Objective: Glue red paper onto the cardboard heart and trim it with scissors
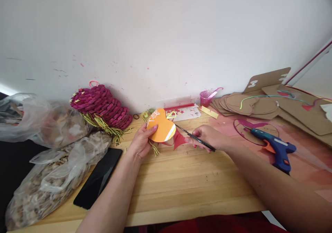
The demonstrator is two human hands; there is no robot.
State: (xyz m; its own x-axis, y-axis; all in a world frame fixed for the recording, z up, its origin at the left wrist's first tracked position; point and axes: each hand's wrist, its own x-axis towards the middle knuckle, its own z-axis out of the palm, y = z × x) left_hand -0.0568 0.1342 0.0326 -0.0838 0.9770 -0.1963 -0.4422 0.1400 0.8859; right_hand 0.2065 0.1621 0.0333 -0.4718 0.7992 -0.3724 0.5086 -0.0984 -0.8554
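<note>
My left hand (142, 139) grips an orange heart-shaped piece (161, 127) by its left edge, thumb on top. White marks and a white-yellow stripe show on its face. A yellow loop (171, 115) stands out at its upper notch, and yellow-green strands hang below it. In my right hand (204, 137) are black-handled scissors (198, 141), their blades pointing at the heart's right edge. Whether the blades touch it, I cannot tell. Red paper scraps (178, 139) lie under and beside the heart.
Left stand plastic bags (59, 177), a black phone (98, 177) and a stack of magenta woven pieces (103, 106). At the right lie a blue glue gun (277, 146), cardboard hearts (241, 105) and cardboard sheets (306, 111). A pink cup (205, 98) stands by the wall.
</note>
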